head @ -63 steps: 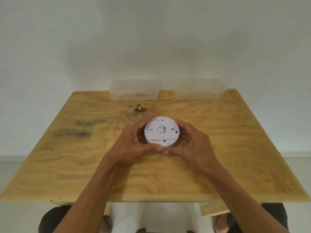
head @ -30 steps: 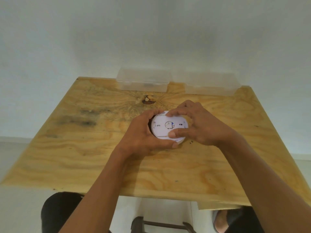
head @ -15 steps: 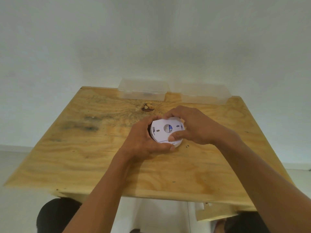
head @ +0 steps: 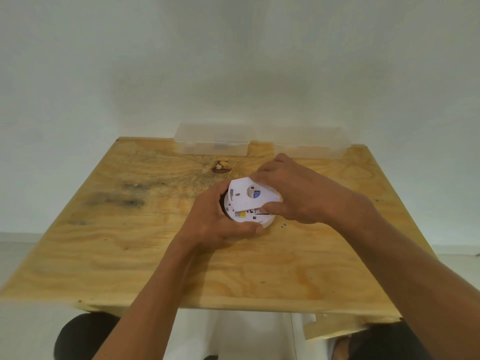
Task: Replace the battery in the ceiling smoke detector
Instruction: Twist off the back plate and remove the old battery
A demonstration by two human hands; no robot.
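While the detector (head: 255, 221) sits near the middle of the table (head: 130, 255), both hands work on it. The left hand (head: 218, 224) grips the white round body from the left side: the fingers curl round the far-left rim and the thumb lies along the near rim, its tip pressed against the edge. The right hand (head: 293, 193) holds the cover (head: 246, 197), a flat white plate with a round hole near its centre. The right fingers curl over the far edge of the cover and the thumb pinches its near-right edge. The cover is tilted and raised off the body on the near side, so that a strip of the interior shows beneath it. In that strip a small yellow and grey part (head: 240, 214) and some dark and red markings are visible; they are too small to identify. Whether the far edge of the cover touches the body cannot be told, as the right hand hides it.

Two clear boxes stand at the far edge of the table against the wall. The left box (head: 213, 141) has a dark item inside, too blurred to name. The right box (head: 309, 144) stands just beside it. A dark knot (head: 220, 168) marks the wood between the left box and the detector.
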